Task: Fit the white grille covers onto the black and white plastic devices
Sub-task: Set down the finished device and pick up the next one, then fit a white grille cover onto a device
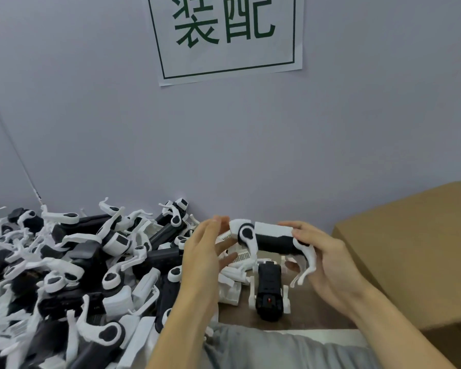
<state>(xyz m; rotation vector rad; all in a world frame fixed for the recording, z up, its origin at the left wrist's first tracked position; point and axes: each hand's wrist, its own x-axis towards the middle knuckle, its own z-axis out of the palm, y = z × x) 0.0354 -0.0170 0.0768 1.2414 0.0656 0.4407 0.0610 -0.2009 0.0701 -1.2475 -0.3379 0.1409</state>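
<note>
A black and white plastic device (270, 239) is held level above the table, its white legs hanging down and a white cover on its top side. My right hand (328, 259) grips its right end, fingers curled round the body and rear leg. My left hand (206, 249) is at the device's left end with straight, spread fingers, its fingertips at the white head. Loose white grille covers (240, 255) lie on the table just below the held device. A second device (269, 291) stands on the table under my hands.
A big heap of black and white devices (77, 265) and loose white parts fills the table's left half. A closed cardboard box (410, 249) stands at the right. A grey wall with a paper sign (224, 35) rises close behind.
</note>
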